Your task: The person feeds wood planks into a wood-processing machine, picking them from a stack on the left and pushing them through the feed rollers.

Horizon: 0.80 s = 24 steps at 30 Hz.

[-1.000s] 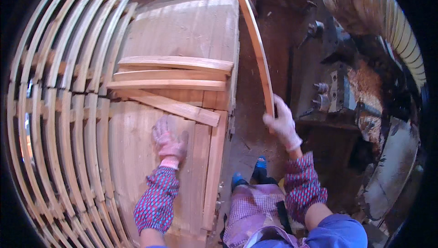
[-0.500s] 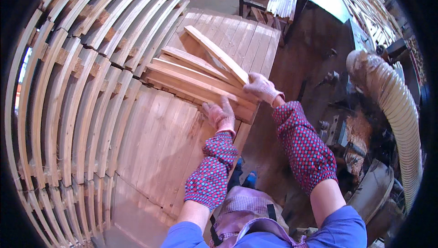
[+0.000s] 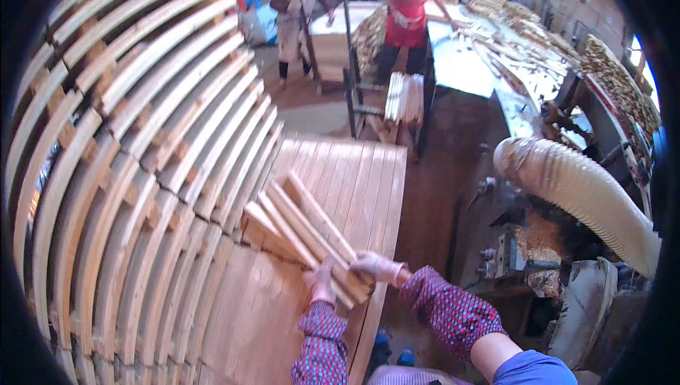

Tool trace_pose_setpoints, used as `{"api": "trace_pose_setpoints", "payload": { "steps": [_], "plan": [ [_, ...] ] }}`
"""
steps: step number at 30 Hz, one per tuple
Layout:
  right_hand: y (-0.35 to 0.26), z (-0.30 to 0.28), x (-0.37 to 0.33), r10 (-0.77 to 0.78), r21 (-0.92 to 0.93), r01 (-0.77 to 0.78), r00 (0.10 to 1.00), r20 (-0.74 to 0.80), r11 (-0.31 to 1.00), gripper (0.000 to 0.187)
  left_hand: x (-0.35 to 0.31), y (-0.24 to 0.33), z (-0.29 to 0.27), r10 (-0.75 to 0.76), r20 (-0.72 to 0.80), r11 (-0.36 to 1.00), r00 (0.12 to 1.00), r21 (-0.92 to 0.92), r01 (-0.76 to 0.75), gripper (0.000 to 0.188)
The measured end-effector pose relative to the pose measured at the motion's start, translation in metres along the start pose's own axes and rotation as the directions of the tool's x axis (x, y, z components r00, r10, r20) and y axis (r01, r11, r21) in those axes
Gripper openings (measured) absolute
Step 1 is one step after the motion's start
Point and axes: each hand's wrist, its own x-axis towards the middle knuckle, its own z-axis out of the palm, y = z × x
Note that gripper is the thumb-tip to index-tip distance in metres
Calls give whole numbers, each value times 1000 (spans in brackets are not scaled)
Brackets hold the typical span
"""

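Both my hands wear pale pinkish gloves and close on the near ends of several wooden strips [image 3: 301,229]. My left hand [image 3: 322,284] grips the bundle from its left side, with its fingertips partly hidden. My right hand [image 3: 377,268] closes round the ends at the right, by the rightmost strip [image 3: 318,213]. The strips fan out slightly toward their far ends. Beneath them lies a broad surface of wooden boards laid side by side [image 3: 354,179]; whether the strips' far ends touch it I cannot tell.
A tall stack of spaced wooden slats [image 3: 134,201] stands close on my left. At right, a ribbed hose [image 3: 581,187] arches over machinery and wood shavings [image 3: 542,247]. Farther off are a rack with pale strips [image 3: 405,98], co-workers [image 3: 407,24] and heaps of wood [image 3: 524,52].
My view has tilted up, bringing co-workers into sight. My hands have drawn the strips together into a narrower bundle, and my left hand's fingers have closed on them.
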Motion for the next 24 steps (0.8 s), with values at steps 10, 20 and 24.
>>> {"api": "trace_pose_setpoints", "payload": {
  "steps": [10,20,24],
  "plan": [
    [-146,72,-145,98,-339,-77,994,45,938,63,-109,27,-100,-30,532,945,846,-261,198,76],
    [-172,118,-390,-92,-530,36,993,-80,847,54,-275,-50,-172,84,740,842,668,-411,350,89],
    [-149,153,-476,-153,-555,-65,929,-338,829,52,-363,-52,-188,-43,855,765,517,-305,568,77]
  ]
}}
